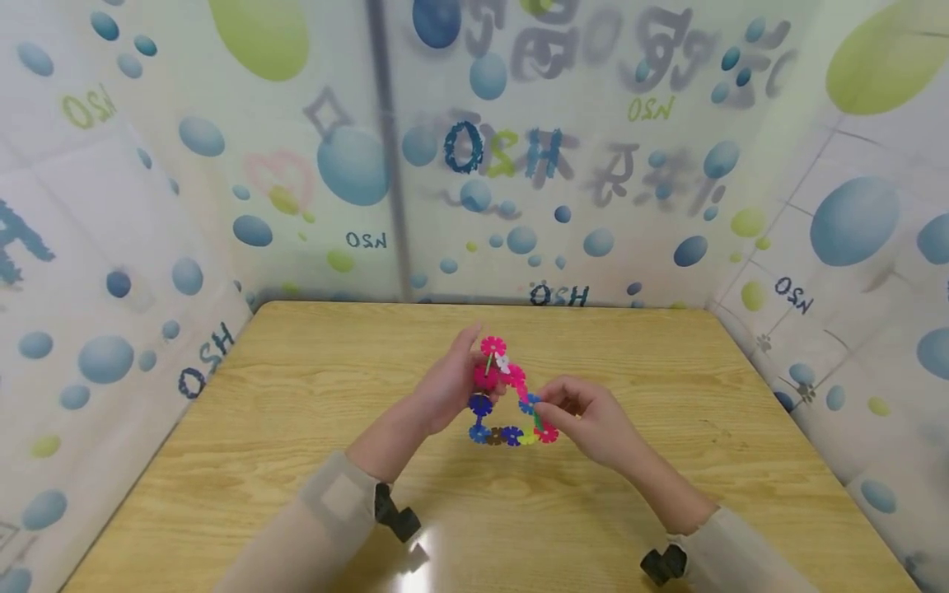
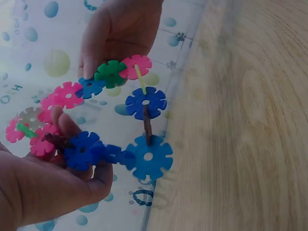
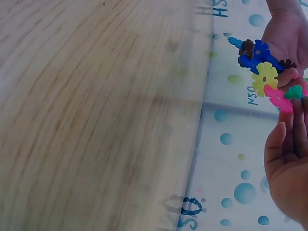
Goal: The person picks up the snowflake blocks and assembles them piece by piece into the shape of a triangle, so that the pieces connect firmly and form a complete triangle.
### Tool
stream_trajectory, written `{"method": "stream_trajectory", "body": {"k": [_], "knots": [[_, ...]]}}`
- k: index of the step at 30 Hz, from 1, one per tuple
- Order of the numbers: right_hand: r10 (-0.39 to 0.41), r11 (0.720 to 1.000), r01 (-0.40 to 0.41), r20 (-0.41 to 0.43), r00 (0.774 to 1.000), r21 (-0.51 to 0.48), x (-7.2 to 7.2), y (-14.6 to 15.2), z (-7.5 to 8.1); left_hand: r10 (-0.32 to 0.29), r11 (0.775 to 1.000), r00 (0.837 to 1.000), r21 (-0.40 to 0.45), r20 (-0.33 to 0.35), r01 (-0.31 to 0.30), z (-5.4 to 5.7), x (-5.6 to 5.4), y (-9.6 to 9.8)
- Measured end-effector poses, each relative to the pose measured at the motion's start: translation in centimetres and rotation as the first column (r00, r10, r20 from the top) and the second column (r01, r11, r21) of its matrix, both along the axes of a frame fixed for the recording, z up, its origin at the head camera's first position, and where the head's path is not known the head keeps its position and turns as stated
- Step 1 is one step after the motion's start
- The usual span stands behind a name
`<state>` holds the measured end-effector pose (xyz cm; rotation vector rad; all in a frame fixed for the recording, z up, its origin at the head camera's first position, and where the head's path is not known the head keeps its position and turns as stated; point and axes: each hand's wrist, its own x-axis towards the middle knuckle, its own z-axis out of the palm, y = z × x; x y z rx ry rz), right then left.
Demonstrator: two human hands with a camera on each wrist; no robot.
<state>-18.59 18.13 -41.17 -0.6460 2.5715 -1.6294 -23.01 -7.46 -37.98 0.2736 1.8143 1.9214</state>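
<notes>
A loop of interlocking plastic snowflake discs (image 1: 511, 436) is held up between my two hands over the table. Pink, blue, green, yellow, brown and white pieces link edge to edge. At the loop's upper left, my left hand (image 1: 443, 389) grips the pink discs (image 2: 44, 139), with a dark blue disc (image 2: 83, 150) close by its fingertips. My right hand (image 1: 593, 418) pinches the right side at a blue disc (image 2: 90, 87) and a green disc (image 2: 111, 74). A large light blue disc (image 2: 149, 157) sits at one corner. In the right wrist view, a yellow disc (image 3: 264, 78) joins a pink one.
The wooden table (image 1: 296, 494) has its far edge against a wall covering (image 1: 296, 206) printed with bubbles and letters. Similar panels rise on the left and right. Each wrist wears a small black camera on a strap, such as the left camera (image 1: 396, 515).
</notes>
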Motion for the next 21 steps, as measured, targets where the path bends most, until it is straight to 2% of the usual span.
{"method": "stream_trajectory", "body": {"k": [3,5,9,11,16,21], "knots": [[-0.038,0.999,0.038,0.039,0.998,-0.004,-0.1,0.3,-0.2,-0.010,0.999,1.000,-0.042,-0.028,0.009,0.0,-0.3,-0.5],[-0.071,0.997,0.072,0.067,0.995,-0.012,-0.3,0.5,-0.2,0.006,0.997,0.997,-0.075,-0.079,-0.012,-0.1,-0.4,-0.9],[-0.110,0.991,0.116,0.097,0.989,-0.059,-0.5,1.0,-0.1,0.019,0.987,0.976,-0.153,-0.217,-0.053,-0.8,-0.6,-1.8],[-0.119,0.988,0.128,0.101,0.988,-0.091,-0.8,1.2,0.0,0.006,0.979,0.963,-0.193,-0.269,-0.060,-1.4,-0.6,-2.3],[-0.130,0.983,0.142,0.104,0.986,-0.120,-1.5,1.6,-0.1,-0.043,0.975,0.949,-0.221,-0.311,-0.028,-2.6,-0.7,-2.9],[-0.150,0.981,0.165,0.138,0.979,-0.105,-2.0,1.6,-0.1,-0.019,0.975,0.944,-0.214,-0.330,-0.055,-2.9,-1.0,-2.6]]}}
